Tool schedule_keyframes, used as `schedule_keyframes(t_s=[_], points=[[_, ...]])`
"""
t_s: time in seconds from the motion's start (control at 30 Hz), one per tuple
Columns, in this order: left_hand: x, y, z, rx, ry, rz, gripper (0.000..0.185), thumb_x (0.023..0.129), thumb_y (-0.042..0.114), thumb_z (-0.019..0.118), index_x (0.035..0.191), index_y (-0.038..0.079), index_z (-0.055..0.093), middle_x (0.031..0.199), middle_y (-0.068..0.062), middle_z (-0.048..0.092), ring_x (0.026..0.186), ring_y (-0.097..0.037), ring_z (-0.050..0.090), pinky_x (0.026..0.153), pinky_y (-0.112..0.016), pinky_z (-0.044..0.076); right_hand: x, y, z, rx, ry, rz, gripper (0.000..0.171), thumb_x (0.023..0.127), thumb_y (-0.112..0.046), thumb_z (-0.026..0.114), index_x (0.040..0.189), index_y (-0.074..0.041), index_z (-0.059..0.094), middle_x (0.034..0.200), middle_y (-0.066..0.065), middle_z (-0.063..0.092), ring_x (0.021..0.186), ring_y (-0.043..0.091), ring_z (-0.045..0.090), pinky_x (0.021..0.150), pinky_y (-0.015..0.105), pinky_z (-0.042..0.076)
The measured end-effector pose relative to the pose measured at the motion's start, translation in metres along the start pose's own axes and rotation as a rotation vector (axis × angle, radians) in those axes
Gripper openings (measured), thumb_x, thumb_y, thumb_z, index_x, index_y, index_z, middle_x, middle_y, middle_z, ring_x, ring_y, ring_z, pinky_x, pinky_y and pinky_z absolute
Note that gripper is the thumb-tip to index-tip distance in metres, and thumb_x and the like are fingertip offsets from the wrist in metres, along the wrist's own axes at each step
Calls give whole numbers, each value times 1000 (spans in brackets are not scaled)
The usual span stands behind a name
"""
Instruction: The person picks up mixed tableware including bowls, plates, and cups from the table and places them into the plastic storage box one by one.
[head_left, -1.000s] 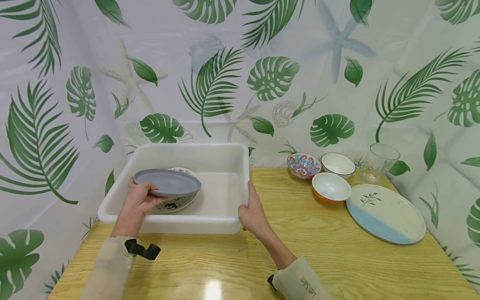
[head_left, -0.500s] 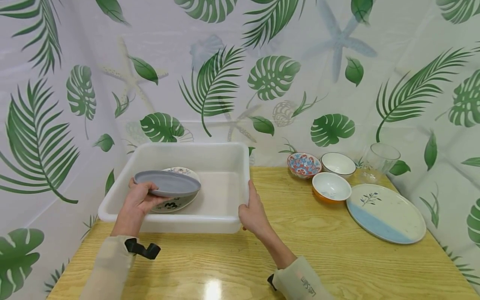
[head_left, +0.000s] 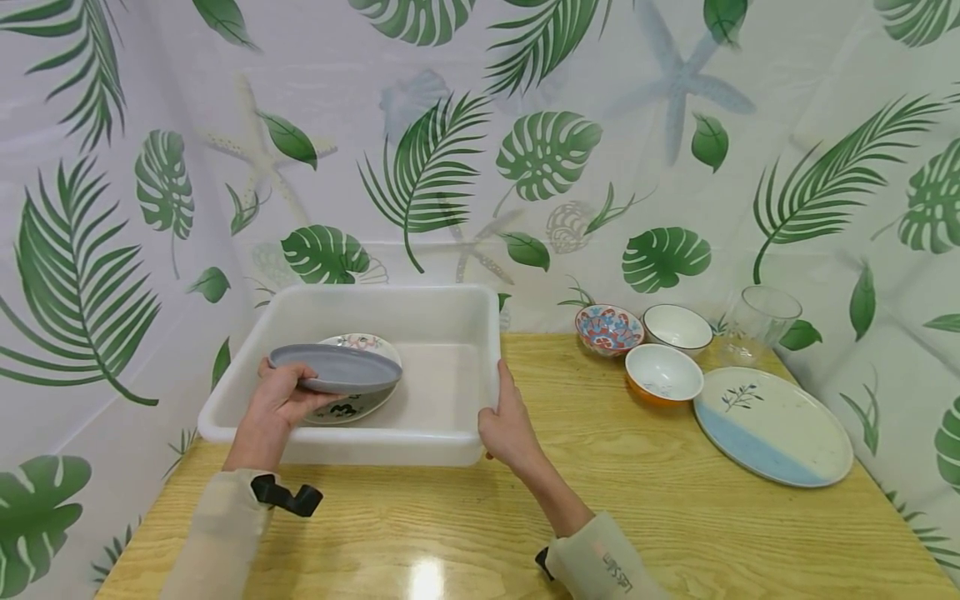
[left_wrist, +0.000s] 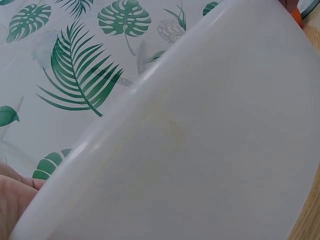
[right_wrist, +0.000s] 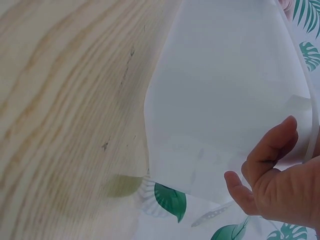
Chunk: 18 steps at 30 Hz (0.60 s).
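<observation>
In the head view my left hand [head_left: 279, 402] holds a grey oval dish [head_left: 341, 367] by its near left edge, thumb on top, inside a white plastic tub [head_left: 375, 437]. Beneath and behind the dish, a white patterned plate [head_left: 384, 350] with pink flowers and dark marks shows in part. My right hand [head_left: 512, 423] grips the tub's right rim near the front corner. In the left wrist view the tub's outer wall [left_wrist: 200, 125] hides the dish, with part of my hand [left_wrist: 17, 202] at the lower left. The right wrist view shows my right hand [right_wrist: 277, 185] with curled fingers at the rim.
Right of the tub on the wooden table [head_left: 480, 533] stand a red-and-blue patterned bowl [head_left: 609, 331], a dark-rimmed white bowl [head_left: 677, 327], an orange-sided bowl [head_left: 663, 373] and a clear glass [head_left: 757, 325]. A large cream-and-blue plate [head_left: 776, 425] lies at the right. Leaf-print sheeting rises behind.
The grey dish's far edge has dipped slightly in my left hand, so more of the flowered plate shows behind it. My right hand stays on the tub rim.
</observation>
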<state>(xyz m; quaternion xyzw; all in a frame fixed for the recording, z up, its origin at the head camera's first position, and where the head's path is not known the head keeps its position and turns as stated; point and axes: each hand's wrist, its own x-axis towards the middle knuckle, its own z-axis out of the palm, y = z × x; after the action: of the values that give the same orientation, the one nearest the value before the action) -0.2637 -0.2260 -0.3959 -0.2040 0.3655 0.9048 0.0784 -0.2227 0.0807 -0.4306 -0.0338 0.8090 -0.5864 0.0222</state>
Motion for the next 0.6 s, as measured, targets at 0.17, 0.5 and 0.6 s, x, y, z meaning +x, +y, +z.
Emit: schedule_keyframes(t_s=[0.17, 0.5, 0.6], points=[[-1, 0, -1, -16, 16, -9, 106, 90, -16, 24, 138, 56, -38, 158, -6, -34, 150, -34, 0, 116, -59, 14, -1, -1, 1, -1, -1, -1, 84, 84, 3, 37, 160, -8, 3, 153, 27, 24, 113, 44, 50, 41, 27, 44], [-1, 3, 0, 41, 61, -45, 100, 92, -12, 21, 140, 51, -38, 160, -7, -29, 149, -34, 2, 116, -58, 15, 0, -1, 0, 4, 8, 15, 85, 84, 3, 39, 160, -10, 4, 152, 27, 27, 111, 44, 51, 41, 27, 44], [0, 5, -2, 108, 67, -53, 89, 95, -7, 19, 148, 41, -32, 163, -9, -21, 150, -34, 2, 116, -58, 16, 0, -1, 0, 6, 11, 15, 85, 84, 3, 39, 160, -11, 5, 152, 27, 27, 112, 45, 50, 41, 27, 44]])
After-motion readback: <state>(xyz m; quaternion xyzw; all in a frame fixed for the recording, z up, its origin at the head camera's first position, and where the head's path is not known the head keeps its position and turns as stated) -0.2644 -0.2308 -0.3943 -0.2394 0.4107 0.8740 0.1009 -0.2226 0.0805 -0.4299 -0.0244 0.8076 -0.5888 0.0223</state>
